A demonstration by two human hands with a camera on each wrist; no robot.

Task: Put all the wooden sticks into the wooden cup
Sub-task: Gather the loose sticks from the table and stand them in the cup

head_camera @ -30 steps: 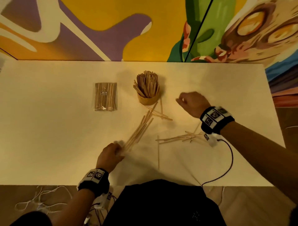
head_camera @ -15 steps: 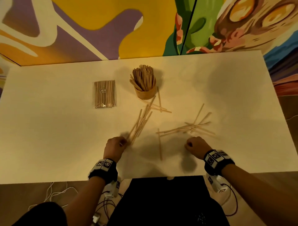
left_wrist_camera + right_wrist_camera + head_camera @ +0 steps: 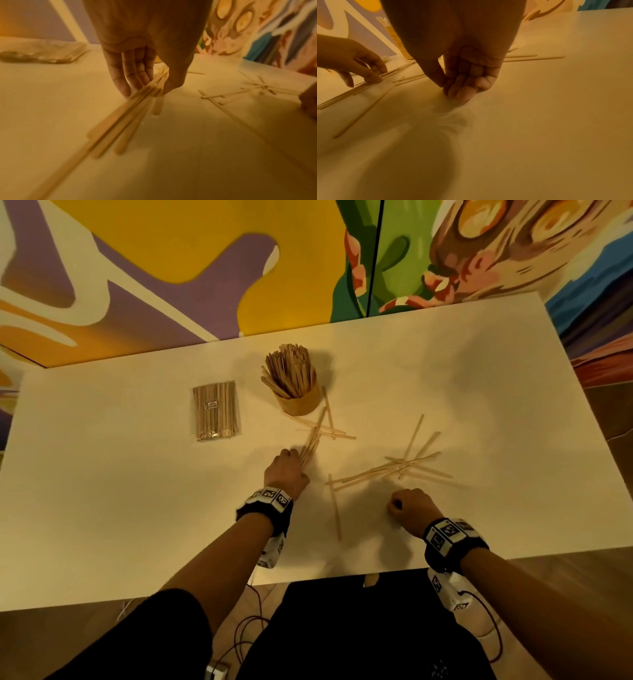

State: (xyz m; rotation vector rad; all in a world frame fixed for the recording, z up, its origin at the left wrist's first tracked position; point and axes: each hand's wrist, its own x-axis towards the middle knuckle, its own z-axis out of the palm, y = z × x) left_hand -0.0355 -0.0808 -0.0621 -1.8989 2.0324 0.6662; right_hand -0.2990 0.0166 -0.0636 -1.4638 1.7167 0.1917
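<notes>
A wooden cup (image 3: 299, 402) packed with upright sticks (image 3: 291, 368) stands at the table's far middle. My left hand (image 3: 287, 471) (image 3: 147, 89) pinches a bundle of sticks (image 3: 311, 445) (image 3: 120, 121) between fingers and thumb, just short of the cup; the bundle's near ends lie on the table. A few loose sticks (image 3: 325, 430) cross beside the cup. Several more sticks (image 3: 394, 470) lie scattered to the right, and one stick (image 3: 335, 508) lies alone. My right hand (image 3: 409, 505) (image 3: 457, 89) is curled, empty, knuckles on the table below that scatter.
A sealed packet of sticks (image 3: 215, 410) lies left of the cup. The white table (image 3: 102, 508) ends at a painted wall behind. Cables hang from both wrist units below the near edge.
My right hand drew back from beside the cup to the near side of the table. My left hand moved up along the bundle toward the cup.
</notes>
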